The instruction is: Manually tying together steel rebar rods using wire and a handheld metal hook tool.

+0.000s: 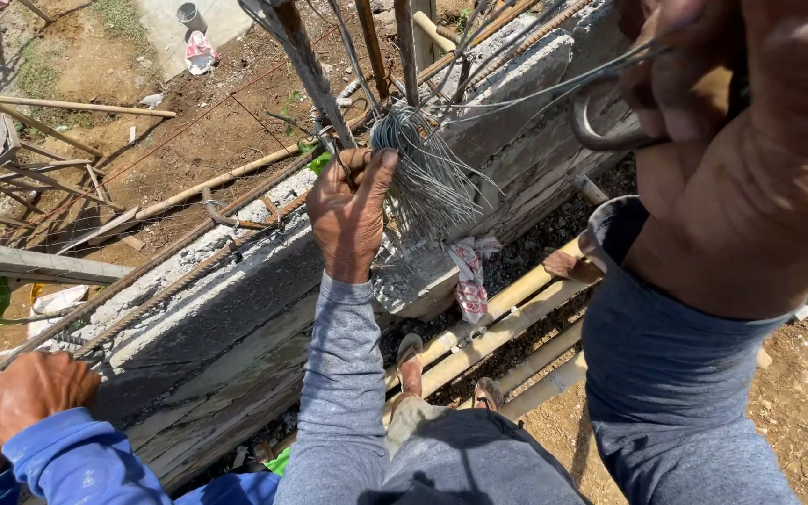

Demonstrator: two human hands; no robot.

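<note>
Left hand (pixel 353 210) stretched fwd, arm straight, fingers clamped on a bundle of thin grey tie wire (pixel 427 173) that fans downward over the concrete wall (pixel 236 299), beside the vertical rebar (pixel 306 65). Right hand (pixel 731 122) raised close to camera, fist shut on a curved metal hook tool (pixel 600 126) w/ wire strands running to it

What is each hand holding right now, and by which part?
The left hand pinches the bundle of thin tie wires near its top, beside the rebar. The right hand grips a curved metal hook tool by its handle end, mostly hidden.
</note>
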